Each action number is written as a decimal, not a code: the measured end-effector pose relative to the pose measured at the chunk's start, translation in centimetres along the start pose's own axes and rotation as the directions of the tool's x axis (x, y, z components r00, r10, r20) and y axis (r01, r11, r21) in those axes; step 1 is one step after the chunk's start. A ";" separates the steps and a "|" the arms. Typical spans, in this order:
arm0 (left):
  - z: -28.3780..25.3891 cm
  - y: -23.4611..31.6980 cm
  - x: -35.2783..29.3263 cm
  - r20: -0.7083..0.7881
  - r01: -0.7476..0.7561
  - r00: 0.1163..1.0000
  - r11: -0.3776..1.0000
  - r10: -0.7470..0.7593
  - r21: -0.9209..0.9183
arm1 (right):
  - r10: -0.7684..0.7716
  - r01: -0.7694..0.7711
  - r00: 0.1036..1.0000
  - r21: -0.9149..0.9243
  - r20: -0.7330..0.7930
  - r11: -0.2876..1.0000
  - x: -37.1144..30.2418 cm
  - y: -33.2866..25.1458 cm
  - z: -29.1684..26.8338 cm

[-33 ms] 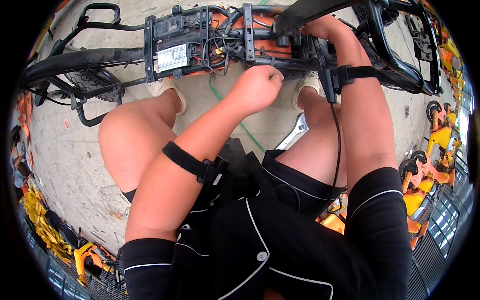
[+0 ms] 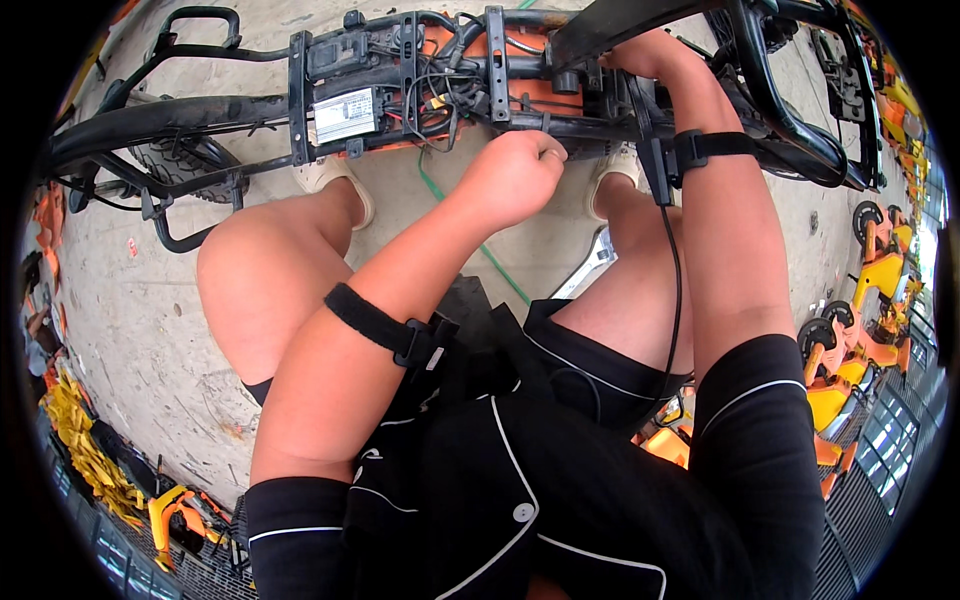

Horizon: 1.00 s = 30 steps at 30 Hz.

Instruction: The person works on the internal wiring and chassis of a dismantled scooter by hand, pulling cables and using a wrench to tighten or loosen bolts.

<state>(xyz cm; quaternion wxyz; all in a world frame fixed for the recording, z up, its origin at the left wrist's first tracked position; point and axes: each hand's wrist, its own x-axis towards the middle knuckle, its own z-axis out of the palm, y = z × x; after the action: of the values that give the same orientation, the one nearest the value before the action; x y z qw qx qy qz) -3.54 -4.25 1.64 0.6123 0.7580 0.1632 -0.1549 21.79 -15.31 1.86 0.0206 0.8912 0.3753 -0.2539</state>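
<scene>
A black tubular vehicle frame (image 2: 210, 113) stretches across the top of the head view, with orange panels beneath it. Close to its near rail, my left hand (image 2: 515, 178) is curled closed; whatever its fingers may hold is hidden. My right hand (image 2: 645, 55) reaches in among the parts beside a thick slanted black tube (image 2: 640, 25), its fingers mostly out of sight. Between the hands and to the left lie a silver controller box (image 2: 345, 116) and a tangle of black wires (image 2: 450, 90) on the frame.
An adjustable wrench (image 2: 588, 262) lies on the concrete floor by my right leg. A green cord (image 2: 432, 186) runs under the frame, and a black cable (image 2: 677, 290) hangs along my right forearm. Yellow-orange vehicle parts (image 2: 880, 275) stand at the right; a wheel (image 2: 185, 155) is at the left.
</scene>
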 end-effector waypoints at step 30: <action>0.7 -0.1 -0.7 -0.020 -0.049 0.998 0.994 0.051 0.096 | -0.104 0.145 0.979 0.240 -0.177 0.960 -2.1 2.2 1.5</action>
<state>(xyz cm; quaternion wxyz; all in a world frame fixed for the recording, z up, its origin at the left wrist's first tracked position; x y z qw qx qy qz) -4.23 -4.96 1.77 0.5771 0.7920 0.1434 -0.1384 21.38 -18.57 1.24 -0.1393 0.8789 0.3961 -0.2266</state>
